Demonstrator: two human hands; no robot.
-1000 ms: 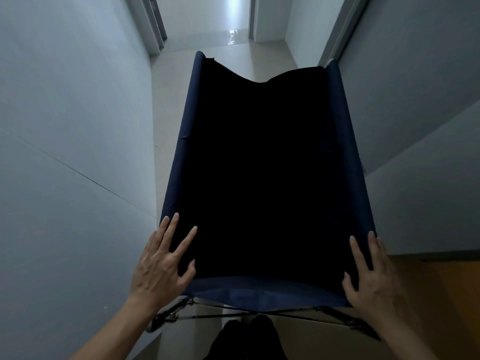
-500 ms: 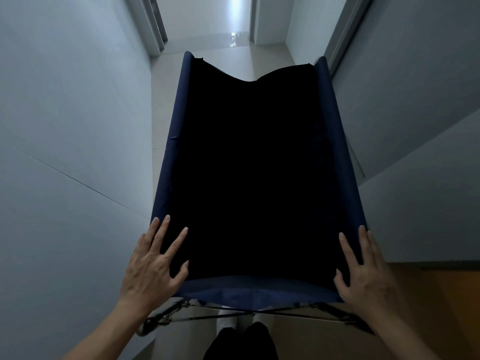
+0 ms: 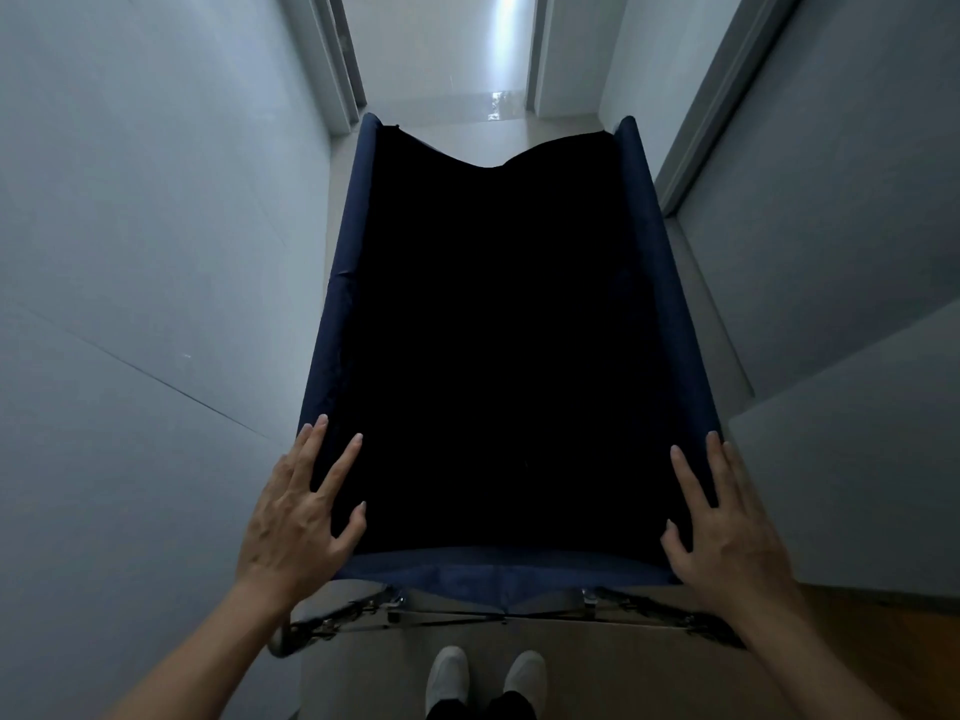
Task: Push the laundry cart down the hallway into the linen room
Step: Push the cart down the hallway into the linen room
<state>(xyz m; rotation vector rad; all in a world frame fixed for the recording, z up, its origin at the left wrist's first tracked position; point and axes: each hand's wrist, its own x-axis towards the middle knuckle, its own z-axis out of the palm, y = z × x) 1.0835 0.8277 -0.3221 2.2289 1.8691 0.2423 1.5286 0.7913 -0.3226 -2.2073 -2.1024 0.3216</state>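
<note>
The laundry cart (image 3: 337, 314) is a deep navy fabric bin on a folding metal frame (image 3: 363, 615), and it fills the middle of the head view. Its inside is black and I cannot see any contents. My left hand (image 3: 296, 527) lies flat on the near left corner of the rim, fingers spread, thumb over the inner edge. My right hand (image 3: 727, 532) rests the same way on the near right corner. Neither hand is wrapped around the rim.
Grey walls run close along both sides of the narrow hallway. A door frame (image 3: 717, 106) stands on the right beside the cart's far end, another door frame (image 3: 337, 70) on the left ahead. Pale glossy floor (image 3: 457, 116) continues beyond. My white shoes (image 3: 447, 678) are behind the cart.
The cart has rolled forward and slightly left along the hallway, both hands staying on its near corners. The doorways ahead are closer, and my shoes have come into view.
</note>
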